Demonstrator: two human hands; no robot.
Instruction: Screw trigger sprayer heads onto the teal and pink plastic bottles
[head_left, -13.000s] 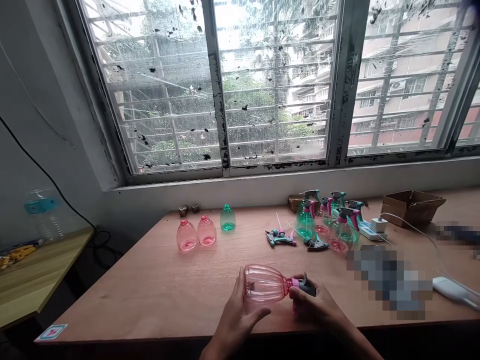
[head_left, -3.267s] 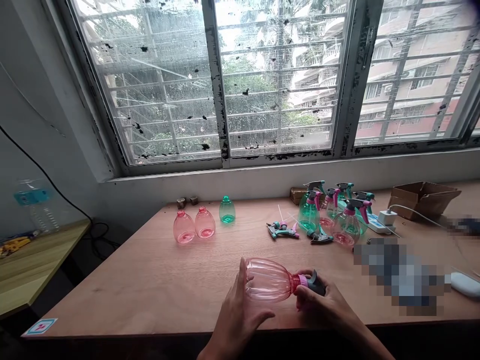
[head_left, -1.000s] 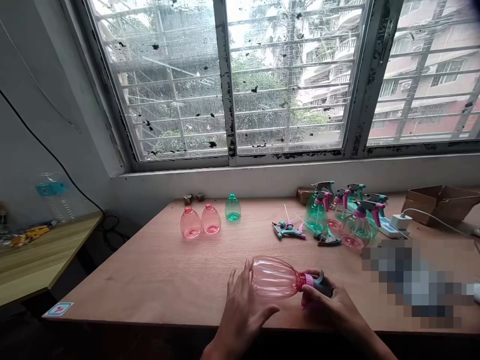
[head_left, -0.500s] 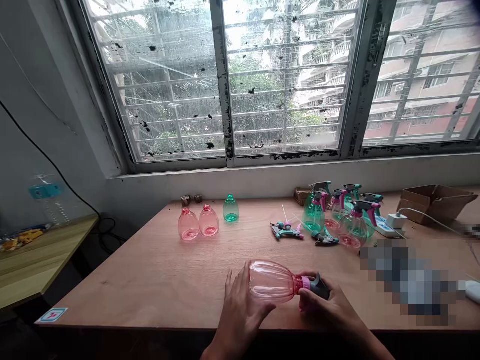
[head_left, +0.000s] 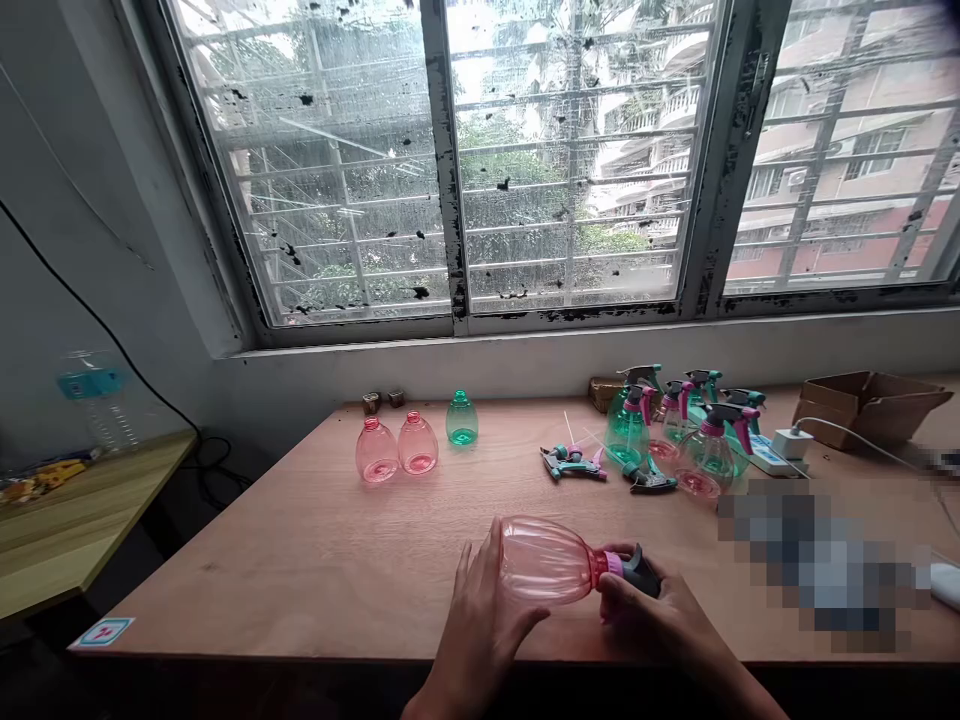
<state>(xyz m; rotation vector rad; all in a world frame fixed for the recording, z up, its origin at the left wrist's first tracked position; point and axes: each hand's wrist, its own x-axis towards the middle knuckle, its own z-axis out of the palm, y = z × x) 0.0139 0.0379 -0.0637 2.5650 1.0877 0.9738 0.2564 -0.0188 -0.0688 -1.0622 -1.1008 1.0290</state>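
Note:
A clear pink spray bottle (head_left: 546, 560) lies on its side above the front of the table, its neck toward the right. My left hand (head_left: 484, 605) is cupped around the bottle's base, fingers behind it and thumb in front. With my right hand (head_left: 652, 605) I grip the pink collar and dark grey spray head (head_left: 639, 573) at the neck; part of the head is hidden by my fingers. Farther back stand two pink bottles without heads (head_left: 376, 452) and a green bottle without a head (head_left: 462, 420). Loose spray heads (head_left: 574, 462) lie at the middle back.
Several spray bottles with heads (head_left: 705, 450) stand at the back right, beside a white power strip (head_left: 776, 455) and an open cardboard box (head_left: 862, 408). A blurred patch (head_left: 825, 560) covers something at the right. The wooden table (head_left: 300, 570) meets a windowed wall.
The pink bottle has shifted very slightly to the right in my hands. Both hands keep their hold; everything else stays as it was.

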